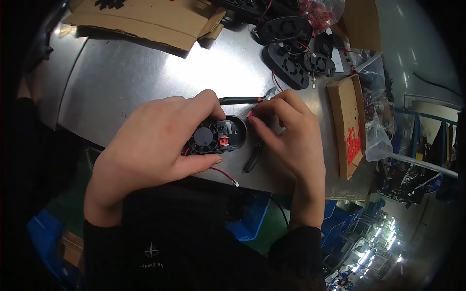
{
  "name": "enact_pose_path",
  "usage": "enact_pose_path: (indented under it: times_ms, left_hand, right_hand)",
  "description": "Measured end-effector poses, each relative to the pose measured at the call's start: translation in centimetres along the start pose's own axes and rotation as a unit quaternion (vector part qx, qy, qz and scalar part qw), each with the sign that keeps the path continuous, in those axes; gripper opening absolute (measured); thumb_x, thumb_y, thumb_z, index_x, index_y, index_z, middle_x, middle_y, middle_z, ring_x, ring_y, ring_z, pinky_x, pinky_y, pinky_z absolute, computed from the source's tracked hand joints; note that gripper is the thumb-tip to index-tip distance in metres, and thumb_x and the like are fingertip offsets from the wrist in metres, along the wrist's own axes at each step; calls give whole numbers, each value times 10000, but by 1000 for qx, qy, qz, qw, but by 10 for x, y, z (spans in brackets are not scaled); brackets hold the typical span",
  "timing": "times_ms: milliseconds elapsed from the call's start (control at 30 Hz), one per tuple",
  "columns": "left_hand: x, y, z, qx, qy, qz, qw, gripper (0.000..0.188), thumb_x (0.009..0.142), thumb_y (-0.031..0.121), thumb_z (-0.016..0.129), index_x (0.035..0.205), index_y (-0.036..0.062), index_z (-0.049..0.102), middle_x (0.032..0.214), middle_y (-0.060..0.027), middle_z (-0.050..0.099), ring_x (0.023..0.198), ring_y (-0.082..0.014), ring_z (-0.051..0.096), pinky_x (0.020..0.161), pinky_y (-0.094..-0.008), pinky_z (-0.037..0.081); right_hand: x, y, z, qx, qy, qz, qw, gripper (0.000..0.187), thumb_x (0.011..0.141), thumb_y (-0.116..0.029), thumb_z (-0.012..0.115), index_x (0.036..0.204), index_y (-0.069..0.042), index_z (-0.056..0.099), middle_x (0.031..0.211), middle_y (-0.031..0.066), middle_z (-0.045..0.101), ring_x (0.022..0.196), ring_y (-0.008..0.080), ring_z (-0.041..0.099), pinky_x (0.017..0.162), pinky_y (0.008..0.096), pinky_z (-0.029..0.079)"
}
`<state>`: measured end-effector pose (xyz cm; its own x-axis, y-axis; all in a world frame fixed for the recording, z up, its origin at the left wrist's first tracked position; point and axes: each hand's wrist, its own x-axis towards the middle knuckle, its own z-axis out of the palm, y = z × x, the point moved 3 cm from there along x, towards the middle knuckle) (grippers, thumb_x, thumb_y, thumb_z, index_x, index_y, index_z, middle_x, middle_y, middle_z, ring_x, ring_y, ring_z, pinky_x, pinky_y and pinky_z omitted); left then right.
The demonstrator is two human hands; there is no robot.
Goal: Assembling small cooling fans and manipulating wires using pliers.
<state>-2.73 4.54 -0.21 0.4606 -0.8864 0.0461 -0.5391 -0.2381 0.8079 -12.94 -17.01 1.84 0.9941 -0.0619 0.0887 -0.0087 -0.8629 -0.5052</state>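
My left hand (pixel 155 140) grips a black oval plastic housing (pixel 237 132) on the metal table, thumb along its near side and fingers over its far side. A small round fan (pixel 204 137) sits in the housing, with a red part (pixel 224 140) beside it. A red and black wire with a white connector (pixel 236 184) trails from its near side. Just right of the housing, my right hand (pixel 291 131) pinches a small red piece (pixel 250 114) between thumb and fingertips. Dark-handled pliers (pixel 240 100) lie beyond the housing, partly hidden by my hands.
Several black fan housings (pixel 286 65) with wires are heaped at the far right. A cardboard tray (pixel 345 128) with small red pieces stands on the right, near clear plastic bags (pixel 378 136). Flattened cardboard (pixel 141 24) covers the far left. A blue bin (pixel 250 220) sits below the table's edge.
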Motion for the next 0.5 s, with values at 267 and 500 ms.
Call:
enact_pose_path:
  times_ms: [267, 500]
  left_hand:
    - [-2, -4, 0, 7, 4, 12, 1000, 497, 786, 268, 869, 1136, 49, 592, 960, -149, 680, 883, -367, 688, 757, -425, 538]
    - [-5, -7, 2, 17, 15, 26, 999, 496, 802, 299, 860, 1151, 87, 578, 919, -126, 670, 861, -355, 678, 734, -440, 524]
  right_hand:
    - [2, -9, -3, -6, 54, -27, 998, 170, 805, -33, 817, 964, -50, 762, 921, 52, 652, 767, 157, 631, 638, 261, 477]
    - [0, -43, 12, 85, -53, -69, 993, 239, 740, 0, 836, 962, -24, 751, 911, 76, 644, 757, 162, 646, 642, 278, 507]
